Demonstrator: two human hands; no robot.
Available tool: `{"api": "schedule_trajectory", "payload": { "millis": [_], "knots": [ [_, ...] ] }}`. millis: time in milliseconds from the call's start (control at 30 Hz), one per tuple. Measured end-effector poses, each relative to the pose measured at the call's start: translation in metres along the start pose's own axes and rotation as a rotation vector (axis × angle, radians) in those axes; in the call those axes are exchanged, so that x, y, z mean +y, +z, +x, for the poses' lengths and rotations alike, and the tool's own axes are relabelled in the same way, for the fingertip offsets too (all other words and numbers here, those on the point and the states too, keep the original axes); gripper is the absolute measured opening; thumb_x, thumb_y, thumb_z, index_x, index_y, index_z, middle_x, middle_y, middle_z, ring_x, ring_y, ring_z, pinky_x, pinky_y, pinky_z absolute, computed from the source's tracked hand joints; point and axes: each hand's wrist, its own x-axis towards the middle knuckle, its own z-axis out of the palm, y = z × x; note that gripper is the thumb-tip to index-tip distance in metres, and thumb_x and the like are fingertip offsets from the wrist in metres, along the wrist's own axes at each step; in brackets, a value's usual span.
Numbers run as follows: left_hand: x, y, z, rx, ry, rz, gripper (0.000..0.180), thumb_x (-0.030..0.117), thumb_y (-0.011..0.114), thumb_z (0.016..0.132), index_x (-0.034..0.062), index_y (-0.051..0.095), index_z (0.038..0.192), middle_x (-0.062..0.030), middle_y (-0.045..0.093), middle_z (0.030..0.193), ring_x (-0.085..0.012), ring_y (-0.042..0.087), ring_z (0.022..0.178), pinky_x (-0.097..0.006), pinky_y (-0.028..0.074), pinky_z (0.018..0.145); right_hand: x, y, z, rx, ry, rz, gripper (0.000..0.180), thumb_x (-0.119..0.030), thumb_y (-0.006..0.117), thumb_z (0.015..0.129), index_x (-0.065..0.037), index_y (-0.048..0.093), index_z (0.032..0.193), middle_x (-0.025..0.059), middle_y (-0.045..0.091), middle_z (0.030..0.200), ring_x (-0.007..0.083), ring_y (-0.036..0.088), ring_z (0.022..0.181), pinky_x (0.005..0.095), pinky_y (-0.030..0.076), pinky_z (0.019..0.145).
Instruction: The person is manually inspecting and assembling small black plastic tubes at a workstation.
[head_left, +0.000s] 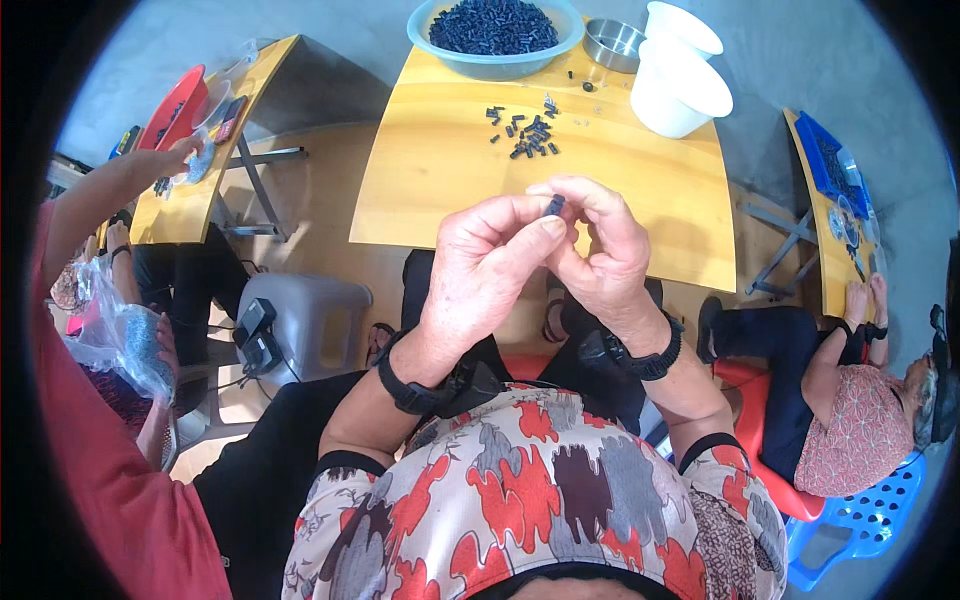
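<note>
A small dark cylindrical plastic part [555, 205] is pinched between the thumb and forefinger of my left hand [478, 262], held up over the near edge of the wooden table [430, 190]. My right hand [608, 245] is closed close against it, its fingertips meeting those of the left. Whatever the right fingers hold is too small and hidden to make out. Beyond my hands, a loose pile of similar dark parts [535, 132] lies on the tabletop. Several tiny clear pieces [583, 122] are scattered to the right of the pile.
A pale blue basin [425, 45] full of dark parts stands at the far edge. Beside it are a metal bowl [612, 48] and white tubs [672, 95]. People sit at side tables; a red basin [165, 115] stands left, a blue tray [822, 150] right. A grey stool [310, 300] is at left.
</note>
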Motion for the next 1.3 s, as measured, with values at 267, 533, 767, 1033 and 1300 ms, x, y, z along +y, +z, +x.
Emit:
{"api": "schedule_trajectory", "payload": {
  "millis": [267, 533, 767, 1033, 1300],
  "knots": [
    [0.005, -0.012, 0.002, -0.05, -0.07, 0.007, 0.016, 0.006, 0.058, 0.088, -0.0027, 0.064, 0.101, -0.0054, 0.065, 0.085, -0.0073, 0.059, 0.075, -0.021, 0.049, 0.067, -0.016, -0.01, 0.008, -0.112, 0.191, 0.212, 0.038, 0.003, 0.055, 0.078, -0.003, 0.054, 0.116, 0.0073, 0.062, 0.102, 0.0109, 0.059, 0.083, 0.0246, 0.049, 0.073],
    [0.008, -0.011, 0.012, -0.158, -0.125, 0.194, 0.019, 0.015, 0.055, 0.091, -0.0016, 0.063, 0.094, -0.005, 0.065, 0.081, -0.009, 0.06, 0.071, -0.022, 0.05, 0.065, -0.021, -0.044, 0.033, -0.388, 0.067, -0.128, 0.022, -0.003, 0.058, 0.082, -0.006, 0.062, 0.104, 0.009, 0.062, 0.091, 0.0202, 0.061, 0.082, 0.0292, 0.049, 0.071],
    [-0.014, -0.005, 0.037, -0.294, -0.308, 0.091, 0.023, 0.02, 0.052, 0.093, -0.001, 0.063, 0.092, -0.0038, 0.063, 0.077, -0.0091, 0.06, 0.068, -0.021, 0.049, 0.062, -0.011, -0.075, 0.049, -0.507, 0.126, -0.234, 0.01, -0.004, 0.063, 0.079, -0.003, 0.063, 0.089, 0.0074, 0.062, 0.082, 0.0217, 0.062, 0.076, 0.0302, 0.048, 0.067],
    [-0.043, -0.012, 0.063, -0.164, -0.384, 0.11, 0.026, 0.02, 0.054, 0.092, -0.003, 0.064, 0.089, -0.0055, 0.063, 0.072, -0.0113, 0.06, 0.063, -0.024, 0.051, 0.06, 0.029, -0.116, 0.073, -0.289, 0.187, -0.425, 0.009, -0.005, 0.061, 0.082, -0.002, 0.063, 0.091, 0.0061, 0.065, 0.081, 0.0164, 0.062, 0.074, 0.0262, 0.048, 0.066],
    [-0.069, -0.039, 0.07, -0.106, -0.382, 0.142, 0.022, 0.019, 0.056, 0.091, -0.0014, 0.064, 0.088, -0.0058, 0.064, 0.073, -0.0111, 0.06, 0.064, -0.025, 0.051, 0.061, 0.06, -0.186, 0.107, 0.183, 0.298, -0.549, 0.013, -0.008, 0.061, 0.084, -0.002, 0.064, 0.096, 0.0024, 0.066, 0.079, 0.0068, 0.059, 0.074, 0.0215, 0.048, 0.066]
  ]
}}
